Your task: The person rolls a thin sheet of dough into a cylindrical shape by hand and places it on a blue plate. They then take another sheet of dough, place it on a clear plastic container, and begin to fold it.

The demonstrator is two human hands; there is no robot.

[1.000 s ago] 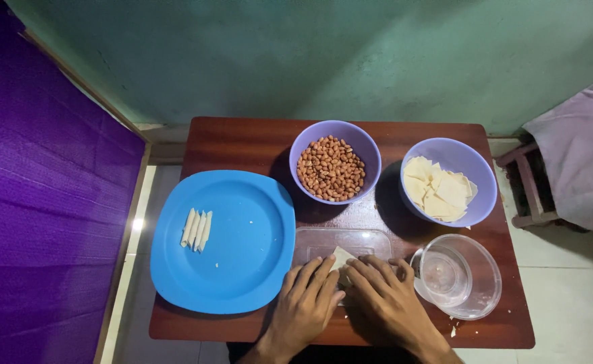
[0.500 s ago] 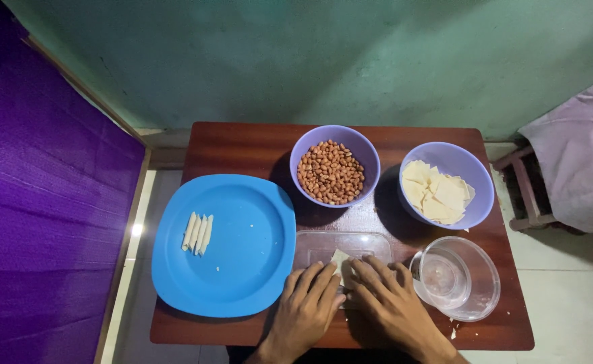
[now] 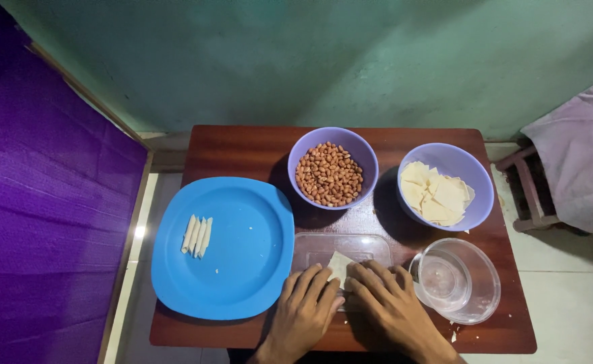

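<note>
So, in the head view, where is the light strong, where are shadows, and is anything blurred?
Head view: bright glare on the floor strip left of the table; the bowl of peanuts and bowl of wrappers throw dark shadows toward the left; both hands, left hand and right hand, look sharp.

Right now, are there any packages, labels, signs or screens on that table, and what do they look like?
None: no package, label, sign or screen shows. Only open, unmarked dishes stand on the table:
Blue plate, left, round, with four pale rolls.
Purple bowl of peanuts, back middle.
Purple bowl of pale wrappers, back right.
Clear bowl, front right.
Clear board, front middle, a wrapper on it under both hands: left hand, right hand.
</note>
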